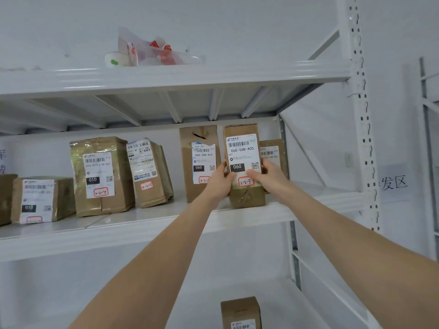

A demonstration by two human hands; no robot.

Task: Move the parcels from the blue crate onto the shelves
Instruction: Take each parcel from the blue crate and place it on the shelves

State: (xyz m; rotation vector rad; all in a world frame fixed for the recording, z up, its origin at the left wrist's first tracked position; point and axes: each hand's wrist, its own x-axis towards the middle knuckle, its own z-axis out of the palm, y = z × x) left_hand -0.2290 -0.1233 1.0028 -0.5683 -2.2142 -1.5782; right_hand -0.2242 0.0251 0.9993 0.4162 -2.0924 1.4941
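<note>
Upright brown parcel [244,162], white 060 label, red-ringed 3-2-7 sticker, between gripping left hand [219,180] and right hand [270,176]

A plain white wall [213,20] runs behind a white metal rack [294,252]. Its top shelf [166,79] is seen from below, with ribs [171,108] crossing its grey underside. The middle shelf [118,233] has a pale, smooth deck. At the right, the rack's upright post [364,129] carries rows of keyhole slots, and a thin diagonal brace [324,45] slants up to it. Black characters [394,182] mark the wall right of the post. A second white rack [427,129] stands at the right edge. The light is soft and even, with bright streaks along the shelf fronts.
</note>
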